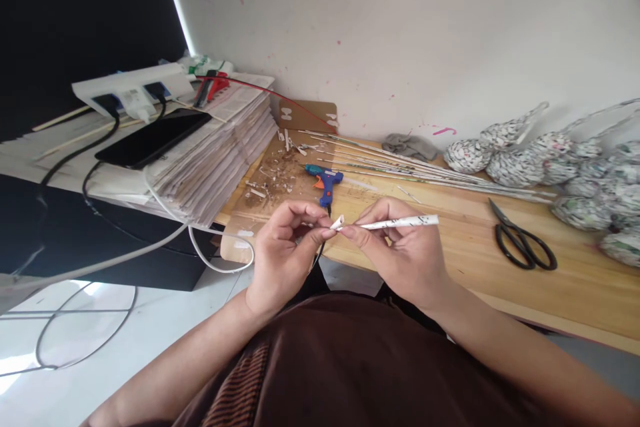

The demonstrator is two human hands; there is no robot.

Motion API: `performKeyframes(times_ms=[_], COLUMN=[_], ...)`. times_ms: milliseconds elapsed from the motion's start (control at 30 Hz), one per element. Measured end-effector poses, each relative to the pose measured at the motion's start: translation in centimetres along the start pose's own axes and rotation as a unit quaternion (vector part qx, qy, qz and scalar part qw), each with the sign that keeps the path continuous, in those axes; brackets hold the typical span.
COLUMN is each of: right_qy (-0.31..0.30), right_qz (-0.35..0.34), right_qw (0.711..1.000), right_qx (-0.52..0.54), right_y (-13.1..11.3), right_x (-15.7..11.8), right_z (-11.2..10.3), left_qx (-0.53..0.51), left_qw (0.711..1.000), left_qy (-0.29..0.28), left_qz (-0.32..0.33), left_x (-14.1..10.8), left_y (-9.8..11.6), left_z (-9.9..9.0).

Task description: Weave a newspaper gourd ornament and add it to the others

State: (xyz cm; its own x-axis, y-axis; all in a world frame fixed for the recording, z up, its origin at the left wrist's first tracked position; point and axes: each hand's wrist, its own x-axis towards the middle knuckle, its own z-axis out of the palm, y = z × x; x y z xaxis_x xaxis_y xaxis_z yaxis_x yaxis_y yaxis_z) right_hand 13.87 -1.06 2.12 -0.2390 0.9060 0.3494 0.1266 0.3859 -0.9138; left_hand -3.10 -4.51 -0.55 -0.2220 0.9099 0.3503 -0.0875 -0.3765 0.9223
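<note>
Both my hands meet in front of my body, above the near edge of the wooden table. My right hand (407,250) pinches a white rolled paper tube (410,221) with dark print, which points to the right. Between thumb and fingers, my left hand (287,253) grips a short folded paper piece (337,222) at the tube's left end. How the two pieces join is too small to tell. Just beyond my hands lies a blue and teal glue gun (327,181) with an orange trigger.
Black scissors (523,240) lie at the right, near woven paper shapes (525,163). Long thin paper rods (425,170) stretch along the wall side beside a grey cloth (410,147). At left, a newspaper stack (225,140) bears a phone (153,137) and power strip (133,87); cables hang down.
</note>
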Motion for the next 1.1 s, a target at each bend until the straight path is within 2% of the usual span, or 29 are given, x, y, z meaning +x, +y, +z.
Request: performKeyframes(times_ms=[100, 200, 333, 433, 500, 600, 733, 833, 900, 1000, 1100], right_qy=[-0.013, -0.020, -0.008, -0.016, -0.043, -0.066, -0.033, -0.025, -0.015, 0.020, 0.021], right_qz=[0.065, 0.108, 0.092, 0.052, 0.023, -0.067, -0.253, -0.311, -0.283, -0.160, -0.076], right_qw=[0.997, 0.988, 0.987, 0.992, 0.996, 0.995, 0.960, 0.941, 0.952, 0.986, 0.997], right_qx=[0.044, 0.108, 0.132, 0.113, 0.077, -0.024, -0.112, -0.128, -0.111, -0.047, -0.004], right_y=[0.2, 0.5, 0.4, 0.1, -0.1, -0.2, -0.3, -0.4, -0.3, -0.1, 0.2], right_x=[1.0, 1.6, 1.4, 0.8, 0.5, 0.0, -0.6, -0.9, -0.9, -0.7, -0.5], right_z=[-0.2, -0.3, -0.1, -0.1, -0.2, -0.5, -0.7, -0.8, -0.7, -0.7, -0.8], left_qx=[-0.011, -0.002, 0.025, 0.041, 0.044, 0.061, 0.099, 0.089, 0.074, 0.049, -0.031], left_qw=[0.999, 0.999, 0.999, 0.998, 0.998, 0.994, 0.982, 0.980, 0.984, 0.992, 0.998], left_qy=[-0.016, -0.027, -0.032, -0.022, -0.025, -0.038, -0.052, -0.056, -0.062, -0.050, -0.034], left_qz=[-0.034, -0.022, 0.017, 0.036, 0.047, 0.084, 0.153, 0.169, 0.152, 0.106, 0.042], left_x=[0.4, 0.7, 0.6, 0.3, 0.1, -0.3, -0.8, -0.8, -0.6, -0.3, 0.4], left_y=[-0.2, -0.1, 0.2, 0.2, 0.1, -0.1, -0.4, -0.3, 0.0, 0.4, 0.7], left_z=[-0.4, -0.8, -0.8, -0.6, -0.6, -0.7, -0.9, -0.8, -0.7, -0.6, -0.4])
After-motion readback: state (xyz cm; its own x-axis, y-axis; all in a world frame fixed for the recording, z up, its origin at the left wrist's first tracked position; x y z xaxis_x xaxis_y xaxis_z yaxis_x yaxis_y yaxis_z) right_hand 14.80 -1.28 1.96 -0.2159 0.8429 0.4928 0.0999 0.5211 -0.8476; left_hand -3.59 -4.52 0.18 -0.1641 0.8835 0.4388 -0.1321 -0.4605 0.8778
